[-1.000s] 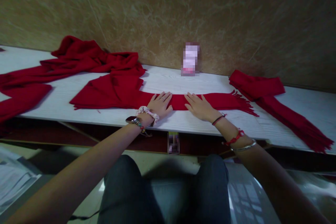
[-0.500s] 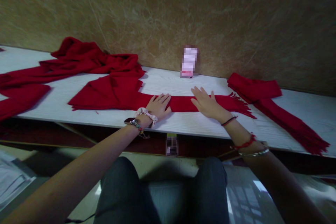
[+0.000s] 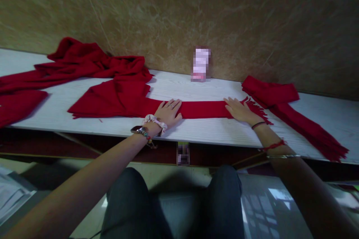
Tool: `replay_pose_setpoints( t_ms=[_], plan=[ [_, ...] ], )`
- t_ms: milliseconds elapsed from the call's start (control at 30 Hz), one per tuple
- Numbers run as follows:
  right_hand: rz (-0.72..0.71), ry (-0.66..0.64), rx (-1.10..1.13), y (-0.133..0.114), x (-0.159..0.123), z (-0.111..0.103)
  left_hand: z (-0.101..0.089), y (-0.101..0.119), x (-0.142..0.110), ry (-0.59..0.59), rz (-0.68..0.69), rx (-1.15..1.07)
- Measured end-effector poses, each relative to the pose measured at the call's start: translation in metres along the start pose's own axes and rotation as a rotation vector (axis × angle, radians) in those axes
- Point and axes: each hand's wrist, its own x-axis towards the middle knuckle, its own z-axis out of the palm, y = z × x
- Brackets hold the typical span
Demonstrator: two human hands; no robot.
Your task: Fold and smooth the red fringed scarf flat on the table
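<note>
A long red scarf point(image 3: 202, 109) lies folded into a narrow strip along the white table point(image 3: 196, 132), its left part wider and bunched. My left hand point(image 3: 168, 111) lies flat and open on the strip near its middle. My right hand point(image 3: 239, 110) rests flat and open on the strip near its fringed right end. Both palms press the cloth down. Neither hand holds anything.
Another folded red scarf point(image 3: 283, 108) lies at the right, its fringe near the table's front edge. A heap of red scarves point(image 3: 84, 63) covers the back left. A small blurred item point(image 3: 200, 64) stands against the brown marble wall. My knees are below the table.
My right hand has slid to the right along the scarf strip, from beside the left hand to near the fringe. My left hand has stayed in place.
</note>
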Motion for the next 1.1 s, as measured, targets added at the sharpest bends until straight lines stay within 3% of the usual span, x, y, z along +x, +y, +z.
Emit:
replay_pose_setpoints(
  t_ms=[100,200,300,433,533,733,867,1000,1100],
  plan=[
    [0.113,0.031,0.001,0.021,-0.003,-0.003,-0.001,0.001,0.0,-0.003,-0.004,-0.007],
    [0.108,0.102,-0.025,0.01,-0.004,-0.008,0.0,0.001,0.0,0.001,-0.007,-0.004],
    [-0.019,0.127,-0.011,-0.034,-0.001,-0.011,0.002,0.0,0.001,0.013,-0.013,0.006],
    [-0.352,0.096,0.101,-0.104,0.004,-0.009,0.003,-0.001,0.0,0.022,-0.004,0.008],
    [-0.442,0.067,0.124,-0.129,0.005,-0.001,0.002,0.0,-0.001,0.016,-0.001,0.0],
    [-0.371,0.116,0.091,-0.119,0.002,0.008,0.0,-0.001,-0.001,-0.013,-0.005,0.018],
    [-0.363,0.118,0.088,-0.117,0.0,0.008,-0.001,-0.035,-0.01,-0.072,0.016,0.06],
    [-0.357,0.115,0.087,-0.12,0.0,0.007,-0.003,-0.074,-0.032,-0.027,-0.003,0.185],
    [-0.358,0.112,0.084,-0.12,0.0,0.008,-0.006,-0.08,-0.04,-0.028,-0.03,0.222]
  ],
)
